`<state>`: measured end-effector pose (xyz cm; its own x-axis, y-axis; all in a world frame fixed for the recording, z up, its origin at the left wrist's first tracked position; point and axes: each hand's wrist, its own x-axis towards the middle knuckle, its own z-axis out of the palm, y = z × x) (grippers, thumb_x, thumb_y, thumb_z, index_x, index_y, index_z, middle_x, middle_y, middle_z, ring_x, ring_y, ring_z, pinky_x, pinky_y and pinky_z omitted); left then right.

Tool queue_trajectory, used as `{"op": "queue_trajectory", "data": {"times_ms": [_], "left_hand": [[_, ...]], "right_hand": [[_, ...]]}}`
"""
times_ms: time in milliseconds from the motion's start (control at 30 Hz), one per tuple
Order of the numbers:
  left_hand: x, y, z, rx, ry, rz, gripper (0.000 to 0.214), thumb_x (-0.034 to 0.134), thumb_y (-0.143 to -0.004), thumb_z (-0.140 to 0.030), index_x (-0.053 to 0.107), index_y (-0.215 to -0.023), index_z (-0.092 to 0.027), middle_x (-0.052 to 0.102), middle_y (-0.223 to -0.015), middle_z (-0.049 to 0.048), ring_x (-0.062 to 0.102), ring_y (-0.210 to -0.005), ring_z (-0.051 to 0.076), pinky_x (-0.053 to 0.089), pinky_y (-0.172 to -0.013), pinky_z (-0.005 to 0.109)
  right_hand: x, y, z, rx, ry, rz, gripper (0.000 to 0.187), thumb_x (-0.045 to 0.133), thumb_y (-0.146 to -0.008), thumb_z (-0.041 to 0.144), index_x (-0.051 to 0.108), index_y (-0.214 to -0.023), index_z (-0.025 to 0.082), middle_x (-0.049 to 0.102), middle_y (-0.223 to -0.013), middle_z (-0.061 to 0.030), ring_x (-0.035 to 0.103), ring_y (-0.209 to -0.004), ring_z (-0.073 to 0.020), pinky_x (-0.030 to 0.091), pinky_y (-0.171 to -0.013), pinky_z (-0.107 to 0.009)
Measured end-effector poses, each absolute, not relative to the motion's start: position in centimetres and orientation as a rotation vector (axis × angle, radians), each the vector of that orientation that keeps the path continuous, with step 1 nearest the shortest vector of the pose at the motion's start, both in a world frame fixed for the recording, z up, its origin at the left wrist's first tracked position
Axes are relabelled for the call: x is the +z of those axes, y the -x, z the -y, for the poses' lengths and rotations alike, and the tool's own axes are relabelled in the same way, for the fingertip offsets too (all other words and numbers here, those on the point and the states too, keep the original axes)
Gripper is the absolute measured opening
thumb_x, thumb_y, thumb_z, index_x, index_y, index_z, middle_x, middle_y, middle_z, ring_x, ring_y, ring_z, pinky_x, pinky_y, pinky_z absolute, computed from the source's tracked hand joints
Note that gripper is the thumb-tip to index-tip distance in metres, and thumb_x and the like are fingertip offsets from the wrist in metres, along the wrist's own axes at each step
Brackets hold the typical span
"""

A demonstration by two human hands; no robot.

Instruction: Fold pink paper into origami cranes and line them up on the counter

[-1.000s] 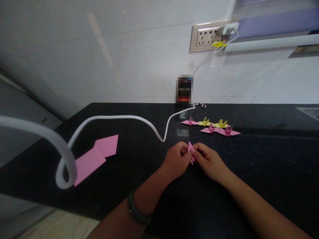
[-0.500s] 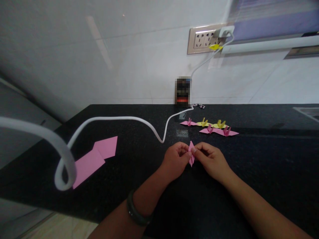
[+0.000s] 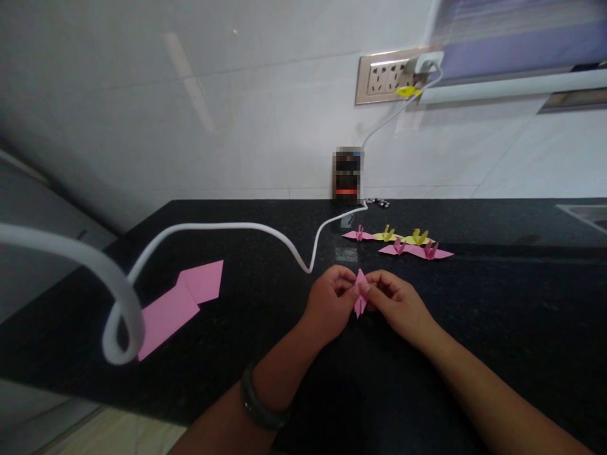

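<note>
A small folded piece of pink origami paper (image 3: pixel 361 307) is held upright between both hands, its point facing the wall and two narrow tips facing me. My left hand (image 3: pixel 331 303) pinches its left side between thumb and fingers. On the other side, my right hand (image 3: pixel 399 306) grips it, the thumb pressed over its middle. Beyond the hands stand folded paper cranes, among them a yellow crane (image 3: pixel 419 238) and a pink crane (image 3: pixel 430 251), in two short rows. The fingertips behind the paper are partly hidden.
Two pink paper sheets (image 3: pixel 171 319) lie overlapping at the left of the black countertop (image 3: pixel 265 392). A thick white flexible cable (image 3: pixel 213 225) arches across the left side. Against the wall leans a phone-like device (image 3: pixel 348 174), blurred, below a wall socket (image 3: pixel 385 77).
The pink folded paper has shifted slightly left and turned a little, and its two lower tips show more separately. Both hands have moved slightly with it, still gripping.
</note>
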<state>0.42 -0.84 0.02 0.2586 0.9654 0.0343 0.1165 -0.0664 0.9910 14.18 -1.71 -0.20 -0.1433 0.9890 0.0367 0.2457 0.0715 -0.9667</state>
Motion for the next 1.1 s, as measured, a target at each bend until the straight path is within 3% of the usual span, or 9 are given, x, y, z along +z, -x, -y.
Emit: {"op": "queue_trajectory", "data": {"times_ms": [133,533,667,733,1100], "left_hand": [[0.0,-0.4,0.9,1.000,-1.484,-1.082,0.017,0.049,-0.072,-0.028,0.046,-0.085,-0.017,0.055,-0.062,-0.0009,0.051,-0.053,0.008,0.037,-0.050,0.019],[0.4,-0.7,1.3,1.021,-1.429,-1.063,0.017,0.049,-0.071,-0.026,0.045,-0.085,-0.018,0.052,-0.056,-0.0032,0.049,-0.048,0.007,0.035,-0.046,0.018],[0.5,-0.5,0.9,1.071,-1.352,-1.084,0.011,0.049,-0.069,-0.022,0.048,-0.079,-0.016,0.048,-0.054,-0.0041,0.043,-0.045,0.005,0.031,-0.044,0.016],[0.7,-0.5,0.7,1.096,-1.286,-1.095,0.008,0.049,-0.068,-0.020,0.050,-0.074,-0.015,0.047,-0.054,-0.0037,0.042,-0.045,0.004,0.031,-0.044,0.016],[0.7,-0.9,0.7,1.037,-1.089,-1.036,0.012,0.048,-0.068,-0.020,0.054,-0.076,-0.013,0.056,-0.065,0.0014,0.050,-0.053,0.007,0.040,-0.050,0.019]], "right_hand": [[-0.3,-14.3,1.6,1.078,1.321,1.597,0.028,0.043,-0.076,0.041,0.052,-0.066,0.016,0.051,-0.058,0.0000,0.046,-0.053,-0.0102,0.037,-0.050,-0.022],[-0.5,-14.6,1.7,1.021,1.251,1.659,0.027,0.038,-0.081,0.035,0.049,-0.065,0.017,0.052,-0.060,-0.0005,0.048,-0.056,-0.0111,0.039,-0.054,-0.024],[-0.9,-14.5,1.7,0.990,1.279,1.614,0.017,0.040,-0.080,0.030,0.050,-0.087,0.018,0.051,-0.066,0.0002,0.047,-0.057,-0.0106,0.039,-0.052,-0.023],[-1.1,-14.4,1.7,0.996,1.259,1.602,0.022,0.043,-0.078,0.027,0.045,-0.098,0.020,0.049,-0.066,0.0012,0.047,-0.055,-0.0103,0.039,-0.051,-0.022],[-1.0,-14.4,1.6,0.909,1.241,1.610,0.019,0.051,-0.071,0.026,0.052,-0.090,0.020,0.051,-0.068,-0.0004,0.048,-0.060,-0.0117,0.040,-0.053,-0.023]]}}
